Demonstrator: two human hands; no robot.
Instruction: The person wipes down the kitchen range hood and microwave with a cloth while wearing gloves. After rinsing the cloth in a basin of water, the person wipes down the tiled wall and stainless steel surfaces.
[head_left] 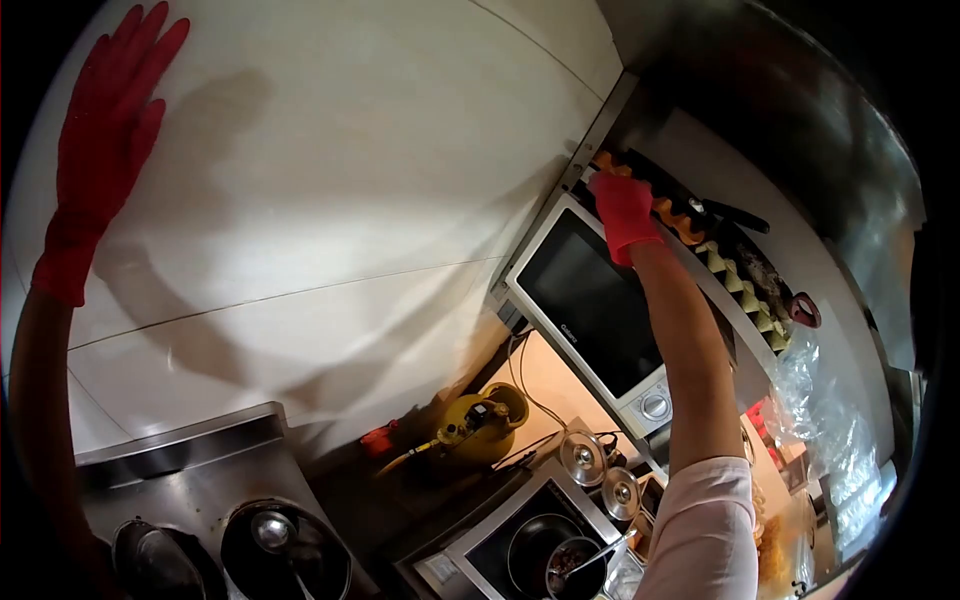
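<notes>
My left hand (pixel 110 130), in a red rubber glove, lies against the pale tiled wall (pixel 330 150) with its fingers stretched out and holds nothing. My right hand (pixel 622 210), gloved in the same red, reaches up to a shelf above a white microwave (pixel 590 290). Its fingers are curled at the shelf's far end; what they hold, if anything, is hidden. Close beside that hand stand an orange egg tray (pixel 680 220) and a pale yellow egg tray (pixel 740 285). A black handle (pixel 735 214) sticks out near the trays.
At lower left is a steel stove (pixel 200 470) with a ladle (pixel 273 530) in one of its wells. A yellow gas cylinder (pixel 475 430) stands on the floor. A pan (pixel 535 545) rests on a cooktop. Clear plastic (pixel 840 430) hangs at right.
</notes>
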